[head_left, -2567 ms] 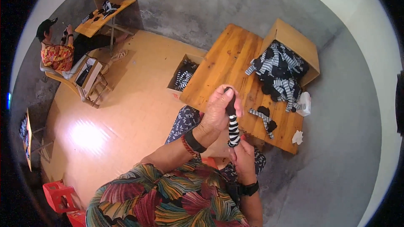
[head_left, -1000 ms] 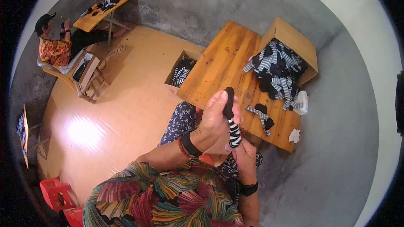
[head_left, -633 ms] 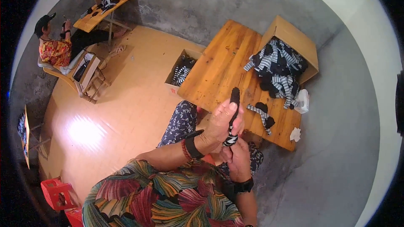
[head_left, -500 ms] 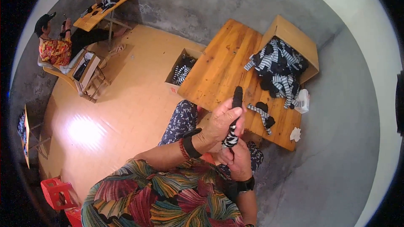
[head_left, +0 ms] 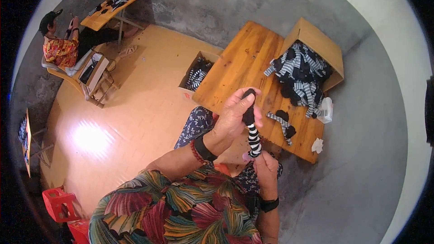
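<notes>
A black sock with black-and-white stripes (head_left: 253, 138) hangs upright in front of me, drawn out into a narrow tube. Around its black upper end, my left hand (head_left: 233, 114) is closed, with the thumb pressed near the tip. My right hand (head_left: 266, 167) pinches the striped lower end. Something pinkish shows at that lower end; I cannot tell what it is. Beyond my hands, a grey-striped sock with black parts (head_left: 283, 123) lies on the wooden table (head_left: 239, 63).
A cardboard box (head_left: 333, 58) lies on its side, spilling a pile of striped socks (head_left: 304, 74). A white tissue pack (head_left: 325, 110) and crumpled tissue (head_left: 317, 145) are nearby. Another open box (head_left: 187, 91) stands on the floor. At far left, a person (head_left: 61, 49) sits by a small table (head_left: 97, 20).
My left hand has moved up toward the sock's black tip. My right hand has shifted slightly right and down, and the striped part is now stretched longer and more exposed.
</notes>
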The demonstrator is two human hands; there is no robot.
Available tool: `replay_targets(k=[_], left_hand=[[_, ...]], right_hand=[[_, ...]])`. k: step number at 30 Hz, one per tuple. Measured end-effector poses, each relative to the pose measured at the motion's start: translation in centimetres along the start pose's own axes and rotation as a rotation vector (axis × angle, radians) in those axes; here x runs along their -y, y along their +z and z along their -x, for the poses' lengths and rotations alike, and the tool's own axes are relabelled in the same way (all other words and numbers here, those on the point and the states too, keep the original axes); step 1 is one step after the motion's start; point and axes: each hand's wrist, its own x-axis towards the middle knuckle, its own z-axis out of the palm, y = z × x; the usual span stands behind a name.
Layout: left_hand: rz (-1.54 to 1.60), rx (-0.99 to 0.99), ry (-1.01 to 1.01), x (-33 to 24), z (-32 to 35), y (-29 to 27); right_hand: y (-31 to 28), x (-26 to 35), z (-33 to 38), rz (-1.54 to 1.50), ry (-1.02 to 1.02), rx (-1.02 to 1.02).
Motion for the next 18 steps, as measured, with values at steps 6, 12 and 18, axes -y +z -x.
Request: replay_targets(k=[6,12,18], left_hand=[[0.037,-0.065,0.028,1.3,0.5,1.0],[-0.202,-0.052,0.125,2.4,1.6,1.4],[-0.494,-0.045,0.354,3.7,1.0,0.6]], right_hand=[[0.7,0.0,0.2,-0.040,0.008,-0.037],[1.7,0.9,0.4,-0.371,0.224,0.039],[3.4,1.6,0.1,-0.559,0.293,0.048]])
